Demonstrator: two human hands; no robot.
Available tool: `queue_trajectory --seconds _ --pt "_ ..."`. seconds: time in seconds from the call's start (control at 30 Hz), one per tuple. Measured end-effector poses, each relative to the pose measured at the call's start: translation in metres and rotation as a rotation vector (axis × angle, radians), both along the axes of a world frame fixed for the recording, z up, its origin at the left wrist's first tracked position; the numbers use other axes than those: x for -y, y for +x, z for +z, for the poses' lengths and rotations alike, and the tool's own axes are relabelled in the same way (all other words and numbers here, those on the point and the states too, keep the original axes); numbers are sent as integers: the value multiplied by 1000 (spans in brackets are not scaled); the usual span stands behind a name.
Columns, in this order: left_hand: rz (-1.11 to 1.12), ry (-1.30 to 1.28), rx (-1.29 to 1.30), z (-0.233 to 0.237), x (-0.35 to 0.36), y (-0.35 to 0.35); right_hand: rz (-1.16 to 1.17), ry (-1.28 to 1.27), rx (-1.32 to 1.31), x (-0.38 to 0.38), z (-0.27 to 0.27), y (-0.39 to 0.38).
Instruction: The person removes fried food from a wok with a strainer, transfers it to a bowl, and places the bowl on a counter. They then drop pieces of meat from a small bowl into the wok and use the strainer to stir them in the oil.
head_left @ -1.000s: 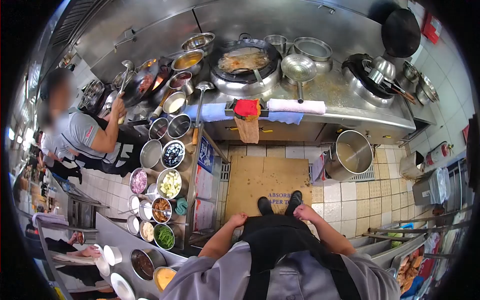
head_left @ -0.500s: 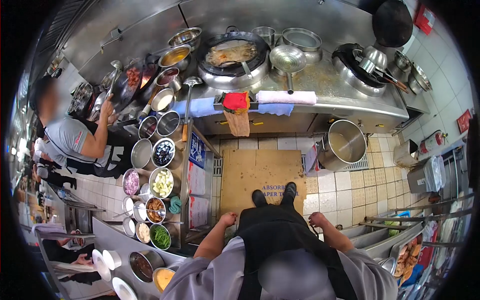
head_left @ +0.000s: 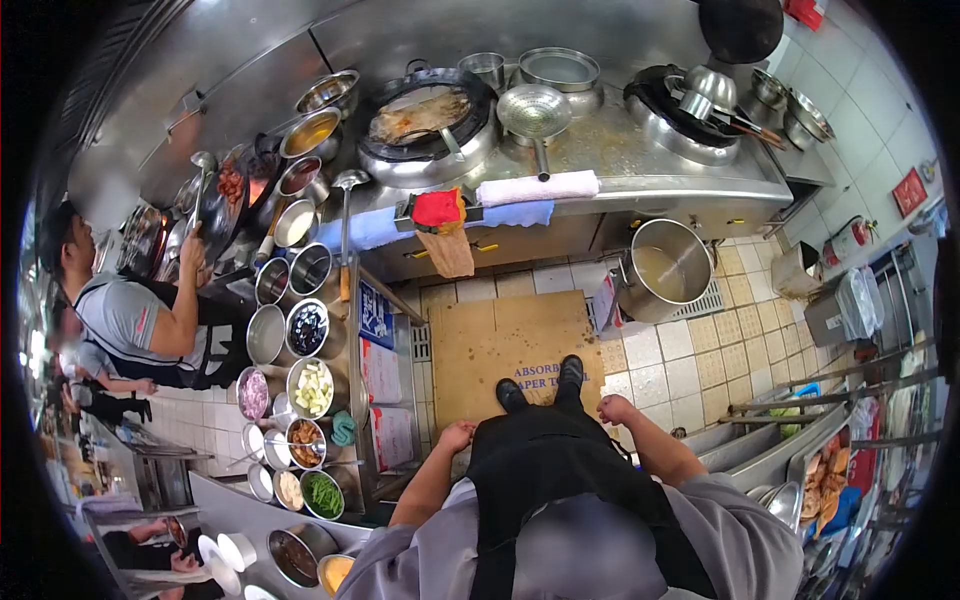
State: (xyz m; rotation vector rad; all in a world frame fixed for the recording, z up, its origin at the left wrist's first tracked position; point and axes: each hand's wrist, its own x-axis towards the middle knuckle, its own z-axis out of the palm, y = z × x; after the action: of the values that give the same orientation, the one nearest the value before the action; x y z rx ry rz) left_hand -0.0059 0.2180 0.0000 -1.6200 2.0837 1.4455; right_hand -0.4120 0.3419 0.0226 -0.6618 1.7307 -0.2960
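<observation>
My left hand [head_left: 457, 437] hangs beside the black apron [head_left: 540, 465] with its fingers curled in, and nothing shows in it. On the apron's other side, my right hand [head_left: 615, 409] is also closed, a little farther forward, with no object visible in it. Below the hands, two dark shoes [head_left: 511, 396] stand on a flattened cardboard sheet [head_left: 480, 345]. The large steel pot [head_left: 665, 270] is on the floor ahead of my right hand. Left of my left hand are containers of green vegetables [head_left: 323, 494] and pale chunks [head_left: 312, 388].
Ahead, a stove counter [head_left: 600, 135] holds a wok of oil [head_left: 420, 115] and a strainer [head_left: 534, 112]. A co-worker [head_left: 150, 310] at the left handles a wok [head_left: 222, 200] and ladle. Metal rails [head_left: 800, 400] and a food tray [head_left: 828, 480] are at the right.
The view has shifted, so the stove and pot appear farther left. My right hand has risen slightly and sits farther forward. The co-worker's wok is tilted more.
</observation>
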Motion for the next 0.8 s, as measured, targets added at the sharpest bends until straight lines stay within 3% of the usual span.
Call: queue_trajectory --seconds 0.07,0.23,0.37,0.47,0.53,0.57,0.63,0.67,0.73,0.8 --pt "71 131 79 -6 -2 6 -24 25 16 -1 -1 0" --pt "178 253 56 -28 -7 23 213 39 -10 -16 -13 -5" --pt "346 387 19 2 -9 12 227 91 -25 -21 -10 -1" --pt "349 396 -14 8 -9 6 76 159 -15 -21 2 1" --pt "281 340 -9 0 -5 4 310 79 40 -20 -3 -5" --pt "210 281 -2 -7 -4 6 316 79 39 -17 -9 -6" --pt "226 278 7 -3 1 2 556 -212 -45 -7 -52 -15" --pt "237 279 18 -1 3 2 562 -349 71 1 -63 -19" --pt "195 169 -18 -26 2 14 598 -204 -87 58 -18 0" --pt "150 58 -49 -24 -1 22 662 -426 -160 115 -15 6"
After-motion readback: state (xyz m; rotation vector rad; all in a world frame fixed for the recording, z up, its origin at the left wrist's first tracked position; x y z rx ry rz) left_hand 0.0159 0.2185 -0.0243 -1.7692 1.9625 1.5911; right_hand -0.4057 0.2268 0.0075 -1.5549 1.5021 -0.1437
